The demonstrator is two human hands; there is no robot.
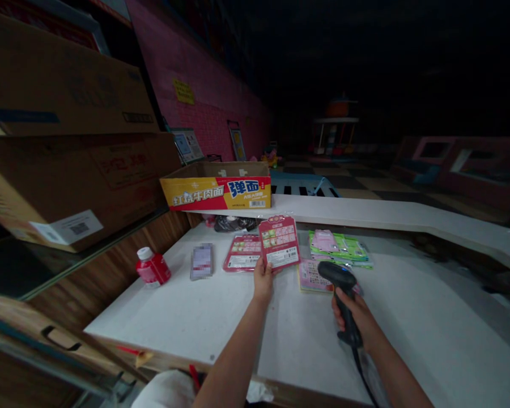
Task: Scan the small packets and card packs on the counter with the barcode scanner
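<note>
Between the fingers of my left hand (263,280) is a red-and-white printed card pack (279,241), raised with its barcode side facing me. My right hand (357,314) is wrapped round the handle of a black barcode scanner (338,276), whose head points left toward the pack; its cable runs down to the front edge. Just left of the held pack, similar red packs (243,253) lie on the white desk (174,317). Behind the scanner head lies a pink printed pack (312,276), partly hidden. Beyond it sit several green packs (348,249) with a pink one on top.
A red bottle (153,267) with a white cap and a phone-like flat object (202,260), blurred, stand left. A yellow-red noodle carton (216,190) rests on the raised white ledge (365,209). Large cardboard boxes (76,187) are stacked at far left.
</note>
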